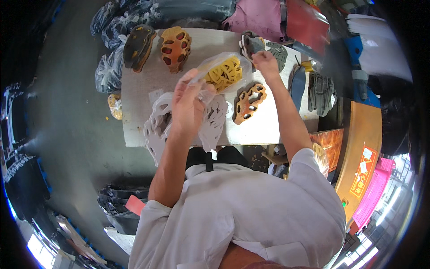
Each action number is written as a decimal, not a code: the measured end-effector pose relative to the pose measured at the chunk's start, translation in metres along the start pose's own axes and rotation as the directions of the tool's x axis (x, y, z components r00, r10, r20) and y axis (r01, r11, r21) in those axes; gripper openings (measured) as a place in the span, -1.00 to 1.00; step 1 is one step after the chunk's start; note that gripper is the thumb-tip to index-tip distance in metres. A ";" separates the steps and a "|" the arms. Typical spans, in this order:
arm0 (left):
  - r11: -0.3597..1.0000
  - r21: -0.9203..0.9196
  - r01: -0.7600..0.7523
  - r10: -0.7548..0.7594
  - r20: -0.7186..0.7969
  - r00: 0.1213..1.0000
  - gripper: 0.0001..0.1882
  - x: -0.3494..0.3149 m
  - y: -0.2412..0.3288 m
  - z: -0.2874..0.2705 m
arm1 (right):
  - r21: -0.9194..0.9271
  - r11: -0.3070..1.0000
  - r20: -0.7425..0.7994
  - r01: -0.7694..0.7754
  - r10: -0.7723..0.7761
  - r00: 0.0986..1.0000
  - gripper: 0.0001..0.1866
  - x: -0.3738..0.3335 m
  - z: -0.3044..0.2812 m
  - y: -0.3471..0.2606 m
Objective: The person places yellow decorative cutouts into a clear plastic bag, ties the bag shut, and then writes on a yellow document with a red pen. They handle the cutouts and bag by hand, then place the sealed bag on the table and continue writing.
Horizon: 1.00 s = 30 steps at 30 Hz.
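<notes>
My left hand [187, 98] is closed on the gathered edge of a clear plastic bag [246, 74]. Yellow cut-out pieces [224, 74] fill the bag, which lies over the table. My right hand [266, 64] reaches to the far right of the table with its fingers pinched together. They are at the near edge of a stack of dark grey sole-shaped pieces [251, 43]; what they pinch is too small to make out. White cut-out sheets [212, 123] hang over the near table edge, partly behind my left forearm. Between my arms lies an orange-brown sole-shaped piece with holes [244, 107].
On the white table [139, 116] stand an orange stack with holes [175, 48] and a dark stack [138, 47] at the far left. Grey-green soles [277, 56] lie at the far right. Bagged bundles [109, 71] sit beyond the left edge; a wooden board [358, 157] leans at right.
</notes>
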<state>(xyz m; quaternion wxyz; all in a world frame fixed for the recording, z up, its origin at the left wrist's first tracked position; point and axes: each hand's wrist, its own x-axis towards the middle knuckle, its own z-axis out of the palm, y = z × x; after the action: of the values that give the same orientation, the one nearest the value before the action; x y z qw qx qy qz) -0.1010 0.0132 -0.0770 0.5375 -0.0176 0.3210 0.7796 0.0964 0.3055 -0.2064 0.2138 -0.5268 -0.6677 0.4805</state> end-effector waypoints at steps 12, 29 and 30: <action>0.994 0.094 -0.053 0.053 -0.007 0.999 -0.72 0.002 0.018 -0.020 | 0.754 0.582 0.168 -0.303 0.276 0.946 -0.74 -0.012 0.005 0.005; 0.960 0.278 -0.015 -0.023 0.131 0.991 -0.75 0.006 -0.005 0.015 | -0.727 0.560 0.156 0.398 -0.430 0.889 -0.23 -0.074 0.009 -0.058; 0.948 0.318 0.003 -0.045 0.126 0.991 -0.75 0.004 -0.005 0.014 | -0.734 0.494 0.191 0.466 -0.507 0.840 -0.22 -0.068 0.019 -0.066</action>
<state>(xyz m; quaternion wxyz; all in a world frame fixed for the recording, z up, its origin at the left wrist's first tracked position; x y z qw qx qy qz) -0.0939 0.0248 -0.0696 0.5628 0.1165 0.4054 0.7109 0.0726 0.2368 -0.1429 0.1173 -0.3683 -0.9201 0.0634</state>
